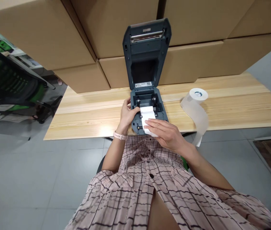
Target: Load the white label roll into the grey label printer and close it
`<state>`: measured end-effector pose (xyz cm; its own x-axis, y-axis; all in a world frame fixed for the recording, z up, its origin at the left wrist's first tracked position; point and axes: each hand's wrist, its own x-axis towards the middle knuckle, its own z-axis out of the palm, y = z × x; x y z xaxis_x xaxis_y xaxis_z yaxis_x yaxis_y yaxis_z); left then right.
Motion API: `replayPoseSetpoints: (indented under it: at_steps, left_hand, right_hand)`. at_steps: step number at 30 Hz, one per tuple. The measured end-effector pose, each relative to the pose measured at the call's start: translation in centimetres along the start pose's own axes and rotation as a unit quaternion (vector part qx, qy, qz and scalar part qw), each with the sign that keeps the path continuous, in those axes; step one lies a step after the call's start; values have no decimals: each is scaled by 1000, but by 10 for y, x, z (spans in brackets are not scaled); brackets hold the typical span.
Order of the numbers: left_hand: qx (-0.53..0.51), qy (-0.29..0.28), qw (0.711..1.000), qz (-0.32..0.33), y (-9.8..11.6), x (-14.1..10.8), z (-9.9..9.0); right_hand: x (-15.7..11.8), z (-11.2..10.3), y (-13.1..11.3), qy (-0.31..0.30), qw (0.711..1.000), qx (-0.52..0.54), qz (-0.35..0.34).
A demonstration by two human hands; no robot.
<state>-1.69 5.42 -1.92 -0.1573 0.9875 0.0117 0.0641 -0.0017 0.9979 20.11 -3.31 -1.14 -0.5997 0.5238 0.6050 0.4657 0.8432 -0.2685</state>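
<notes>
A dark grey label printer stands on the wooden table with its lid raised. My left hand grips the printer's left side, the thumb over the inner edge by the paper and the fingers around the outside. A white label strip runs from the printer's inside towards its front edge. Across the strip lies my right hand, its fingers on top of the paper near the loose end; the thumb is mostly hidden. Black roll holders show behind the strip.
A white paper roll stands on the table to the right, its unwound strip hanging over the front edge. Stacked cardboard boxes line the back, close behind the raised lid. An office chair is at far left.
</notes>
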Motion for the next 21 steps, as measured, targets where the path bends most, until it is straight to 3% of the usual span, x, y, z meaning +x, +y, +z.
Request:
replayPoseSetpoints:
  at_steps: [5,8,11,13,14,16,18,20,21]
  left_hand:
    - [2,-3,1000,-10,2,-1,1]
    - [3,-8,1000,-11,8,-18,3]
    - [29,-47,998,44,13,-49,2]
    - [39,-67,996,45,12,-70,0]
    - [33,-74,996,32,12,-79,-1]
    - [14,-79,997,-1,9,-93,-3]
    - [3,-75,997,-24,7,-101,-5]
    - [-1,-71,997,-34,7,-106,-5]
    - [-5,-73,997,-36,7,-107,-5]
  right_hand:
    - [-1,1,-2,-8,1000,-11,-3]
    - [0,-3,-8,-25,999,-21,-5]
    - [7,-25,-12,-67,997,2,-34]
    - [21,-49,-5,-63,996,48,-43]
    - [31,-62,4,-34,997,64,-28]
    - [61,-83,35,107,991,43,62]
    - [100,-94,80,237,957,29,164]
    - [142,-91,129,268,924,92,256]
    - [162,-86,152,253,918,117,282]
